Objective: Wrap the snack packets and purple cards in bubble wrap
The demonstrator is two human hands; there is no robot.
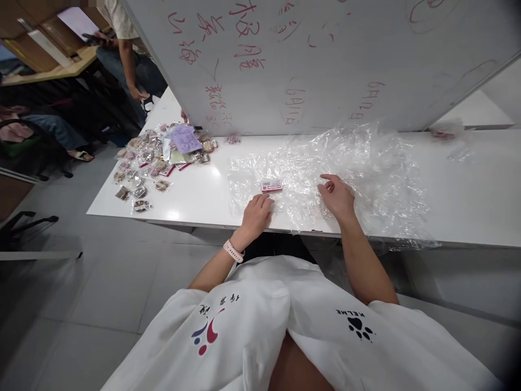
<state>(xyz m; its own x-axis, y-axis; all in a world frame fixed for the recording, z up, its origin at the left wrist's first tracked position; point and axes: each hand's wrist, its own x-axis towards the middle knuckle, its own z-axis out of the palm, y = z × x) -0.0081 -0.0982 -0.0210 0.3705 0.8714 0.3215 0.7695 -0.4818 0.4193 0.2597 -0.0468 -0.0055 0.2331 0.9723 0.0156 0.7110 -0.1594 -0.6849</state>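
Note:
A wide sheet of crinkled clear plastic point(366, 179) lies spread over the white table. On its left part rests a small white-and-red box point(271, 185) with a barcode. My left hand point(257, 214), with a pale pink band at the wrist, lies just in front of the box, its fingers bent forward over the plastic and holding nothing I can see. Over the middle of the sheet is my right hand point(337, 198), thumb and forefinger apart and the other fingers curled. Nothing shows between its fingers.
A pile of small wrapped packets point(150, 157) covers the table's left end, with a purple packet point(185, 139) on top. Behind the plastic stands a whiteboard point(325, 65) with red writing. Another person point(126, 54) is at the far left. Clear wrapping point(448, 133) lies at the right.

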